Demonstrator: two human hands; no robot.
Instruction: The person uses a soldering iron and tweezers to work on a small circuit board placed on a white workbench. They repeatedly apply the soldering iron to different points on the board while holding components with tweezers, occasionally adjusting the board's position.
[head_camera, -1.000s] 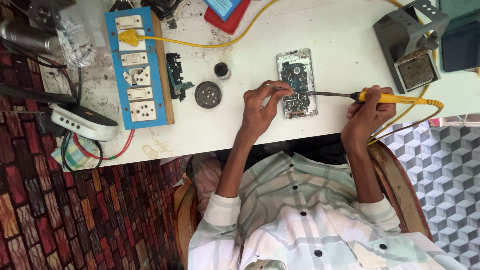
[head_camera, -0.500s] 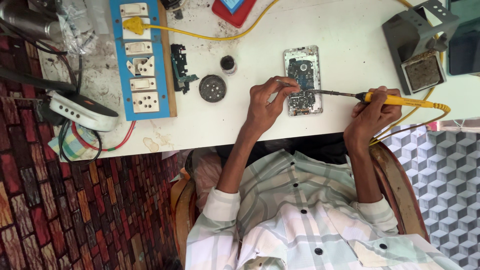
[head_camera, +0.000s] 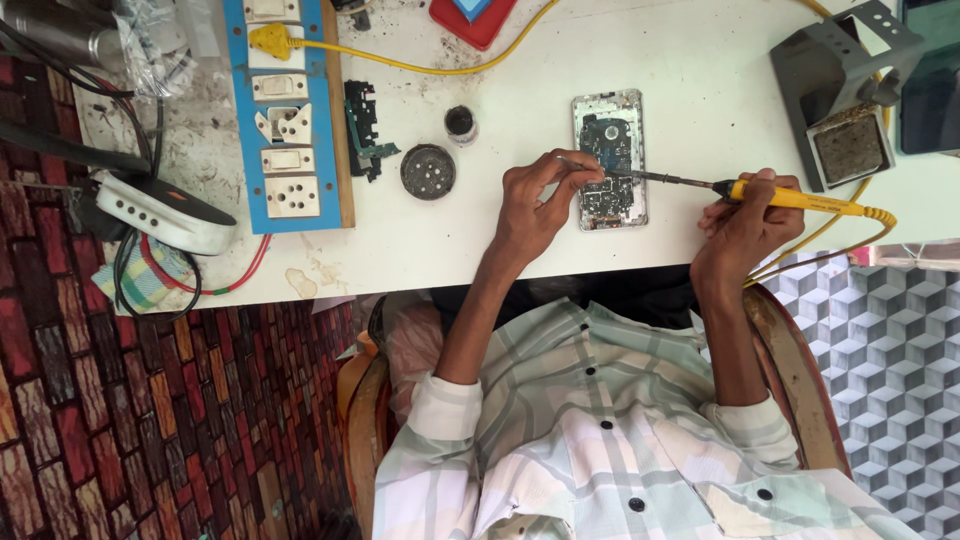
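Soldering iron (head_camera: 775, 194) lies crosswise, tip toward opened phone (head_camera: 610, 160), right hand (head_camera: 745, 225) gripping.

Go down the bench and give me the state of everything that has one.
Phone: back off, board bare.
Soldering iron: gripped, tip on the board.
Tweezers: pinched, on the board.
Left hand: holds tweezers.
Right hand: holds iron.
Yellow plug: in the switchboard.
Iron stand: empty.
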